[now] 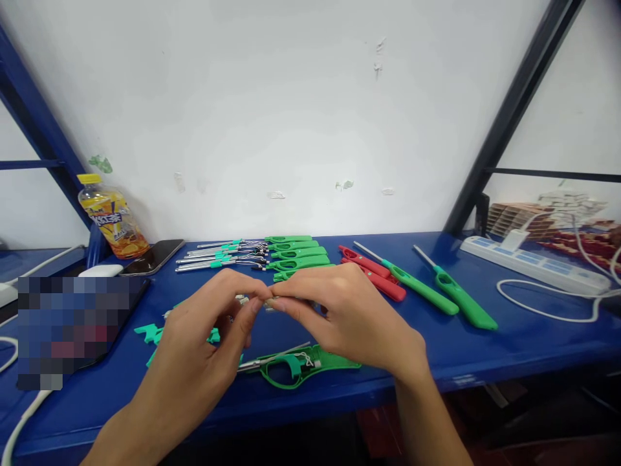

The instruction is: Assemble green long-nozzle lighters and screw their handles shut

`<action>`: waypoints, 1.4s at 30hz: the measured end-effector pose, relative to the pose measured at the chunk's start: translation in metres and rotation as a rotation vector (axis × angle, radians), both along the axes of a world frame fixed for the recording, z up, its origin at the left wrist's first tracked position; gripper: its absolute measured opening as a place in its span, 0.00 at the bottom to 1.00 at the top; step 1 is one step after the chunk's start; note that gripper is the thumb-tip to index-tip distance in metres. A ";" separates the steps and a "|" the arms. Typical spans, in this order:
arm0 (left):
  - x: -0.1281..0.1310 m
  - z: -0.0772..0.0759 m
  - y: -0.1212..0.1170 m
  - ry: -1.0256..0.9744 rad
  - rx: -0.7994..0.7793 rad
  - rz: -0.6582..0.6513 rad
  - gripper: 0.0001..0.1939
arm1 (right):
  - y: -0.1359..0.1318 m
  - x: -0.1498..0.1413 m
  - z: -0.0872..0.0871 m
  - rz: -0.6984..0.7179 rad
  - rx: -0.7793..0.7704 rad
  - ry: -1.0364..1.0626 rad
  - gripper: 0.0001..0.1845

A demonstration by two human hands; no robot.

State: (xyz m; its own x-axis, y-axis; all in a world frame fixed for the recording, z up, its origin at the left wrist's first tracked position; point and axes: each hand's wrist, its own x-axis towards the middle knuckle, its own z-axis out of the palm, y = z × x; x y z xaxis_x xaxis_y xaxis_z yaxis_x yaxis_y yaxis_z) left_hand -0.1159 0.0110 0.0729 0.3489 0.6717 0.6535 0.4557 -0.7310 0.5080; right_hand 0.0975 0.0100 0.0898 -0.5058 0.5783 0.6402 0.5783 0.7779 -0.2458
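My left hand (208,343) and my right hand (349,310) meet at the fingertips over the middle of the table. Both are closed in a pinch on something small between them, mostly hidden by the fingers. Just below lies an opened green lighter shell (334,359) with a metal tube, a teal trigger (294,366) and thin white wires in it. Beside my left hand are loose teal plastic parts (150,333), partly covered by that hand. Behind my hands, several green shell halves (298,252) lie in a stack next to several metal lighter tubes (198,264) with wires.
Red lighter shells (385,283) and two green stick lighters (463,301) lie at right on the blue table (524,343). A white power strip (533,265) with cables is farther right. At left are a drink bottle (114,217), a phone (155,255) and a blurred-out screen (77,330).
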 end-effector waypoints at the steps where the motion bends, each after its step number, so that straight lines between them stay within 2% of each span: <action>1: 0.000 0.000 0.001 0.004 -0.004 -0.009 0.05 | 0.000 0.000 0.000 -0.007 0.001 -0.011 0.12; 16: 0.001 -0.003 -0.001 0.018 0.037 0.032 0.05 | 0.001 0.003 0.001 -0.044 0.028 -0.056 0.15; 22: -0.002 -0.004 0.000 -0.021 -0.143 -0.004 0.09 | 0.001 0.005 0.002 -0.068 0.007 -0.073 0.14; 26: 0.003 -0.013 0.006 0.010 -0.131 0.073 0.12 | 0.003 0.007 0.002 -0.132 -0.001 -0.111 0.13; 29: 0.010 -0.025 0.013 0.117 -0.083 0.103 0.12 | 0.003 0.009 0.003 -0.153 -0.065 -0.144 0.14; 34: 0.018 -0.041 0.019 0.324 -0.144 -0.022 0.15 | 0.003 0.021 0.004 -0.097 -0.271 -0.196 0.12; 42: 0.018 -0.042 0.018 0.380 -0.223 -0.081 0.14 | 0.004 0.032 0.003 -0.196 -0.363 -0.228 0.12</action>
State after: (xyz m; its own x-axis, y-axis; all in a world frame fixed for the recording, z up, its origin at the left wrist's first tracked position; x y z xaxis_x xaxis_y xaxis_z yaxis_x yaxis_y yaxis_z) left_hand -0.0979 0.0288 0.0311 0.5937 0.7423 0.3106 0.5864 -0.6635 0.4647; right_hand 0.1299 0.0136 0.0927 -0.4691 0.8428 0.2639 0.7766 0.5359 -0.3311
